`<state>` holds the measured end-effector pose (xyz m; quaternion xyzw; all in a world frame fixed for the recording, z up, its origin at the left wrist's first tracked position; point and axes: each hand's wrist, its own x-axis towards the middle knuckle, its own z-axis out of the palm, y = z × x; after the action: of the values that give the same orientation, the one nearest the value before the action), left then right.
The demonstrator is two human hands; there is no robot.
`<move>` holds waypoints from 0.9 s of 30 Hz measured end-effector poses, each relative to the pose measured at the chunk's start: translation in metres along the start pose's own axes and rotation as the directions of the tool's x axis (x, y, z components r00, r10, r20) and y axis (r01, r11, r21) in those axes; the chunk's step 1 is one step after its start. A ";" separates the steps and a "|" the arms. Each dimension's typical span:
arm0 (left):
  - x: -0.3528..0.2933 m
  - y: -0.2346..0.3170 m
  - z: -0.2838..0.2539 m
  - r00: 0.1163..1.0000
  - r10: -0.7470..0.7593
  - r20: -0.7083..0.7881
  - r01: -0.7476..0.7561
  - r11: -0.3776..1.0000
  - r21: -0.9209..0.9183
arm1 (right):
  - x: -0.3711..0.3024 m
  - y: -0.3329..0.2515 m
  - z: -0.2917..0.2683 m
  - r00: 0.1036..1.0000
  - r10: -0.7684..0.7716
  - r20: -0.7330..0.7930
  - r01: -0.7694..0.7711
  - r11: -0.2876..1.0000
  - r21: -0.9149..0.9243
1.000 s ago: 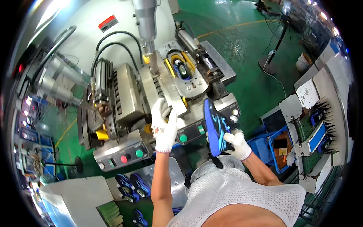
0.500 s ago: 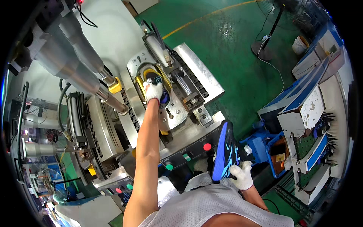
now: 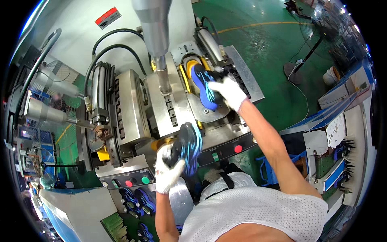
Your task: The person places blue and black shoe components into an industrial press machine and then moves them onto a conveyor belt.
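My left hand (image 3: pixel 168 171), in a white glove, is closed on a black and blue sports shoe (image 3: pixel 188 147), which it holds in front of the press station. My right hand (image 3: pixel 229 93), gloved alike, grips another shoe (image 3: pixel 204 89) with a blue sole turned to the left. That second shoe is over the metal plate (image 3: pixel 207 113) of the press, beside the yellow-edged cradle (image 3: pixel 191 68). Whether it touches the cradle cannot be made out. The fingertips of my right hand are partly hidden behind the shoe.
A thick press piston (image 3: pixel 160 44) hangs left of the cradle. Green and red buttons (image 3: pixel 238 149) line the front panel. Several shoes (image 3: pixel 139 201) lie on a rack at lower left. A blue crate (image 3: pixel 266 169) stands at right, a fan (image 3: pixel 290 71) beyond.
My left hand has come out of the cradle with a shoe, drawing it toward me. My right hand has carried its shoe from low right up to the press. The view has swung left.
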<state>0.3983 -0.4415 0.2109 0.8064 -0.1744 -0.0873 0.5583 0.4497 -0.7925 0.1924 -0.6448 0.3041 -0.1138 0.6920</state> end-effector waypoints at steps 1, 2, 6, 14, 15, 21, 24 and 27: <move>-0.031 -0.005 -0.014 0.999 -0.036 0.018 0.035 0.996 0.083 | 0.032 -0.008 0.022 1.000 -0.027 -0.011 0.022 0.938 -0.347; -0.062 -0.008 -0.027 0.997 -0.070 0.031 0.064 0.984 0.168 | 0.067 -0.008 0.039 0.998 -0.066 -0.008 0.045 0.760 -0.648; -0.189 -0.039 -0.050 0.777 -0.596 -0.202 0.627 0.761 0.168 | 0.166 0.081 0.080 0.935 -0.353 -0.017 0.121 0.364 -0.924; -0.387 -0.225 -0.029 0.327 -0.455 -0.828 0.789 0.614 -0.025 | 0.220 0.098 0.069 0.961 -0.201 0.189 0.253 0.364 -0.896; -0.400 -0.259 -0.018 0.278 -0.490 -0.826 0.782 0.615 -0.101 | 0.220 0.091 0.054 0.930 -0.244 0.273 0.360 0.466 -0.808; -0.395 -0.281 0.025 -0.166 -0.771 -0.615 0.856 0.197 -0.478 | -0.022 0.046 0.109 0.661 -0.657 0.362 0.673 0.307 -0.672; -0.383 -0.243 -0.001 -0.091 -0.875 -0.475 0.849 0.182 -0.497 | -0.175 0.105 0.130 0.426 -0.631 0.648 0.900 0.224 -0.373; -0.421 -0.226 0.000 0.155 -0.763 -0.627 0.687 0.539 -0.487 | -0.189 0.216 0.129 0.353 -0.153 0.923 0.796 -0.469 -0.382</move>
<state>0.0510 -0.2109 -0.0219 0.7094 0.5029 0.0148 0.4935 0.3232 -0.5513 0.0346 -0.9523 -0.2796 -0.0511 -0.1107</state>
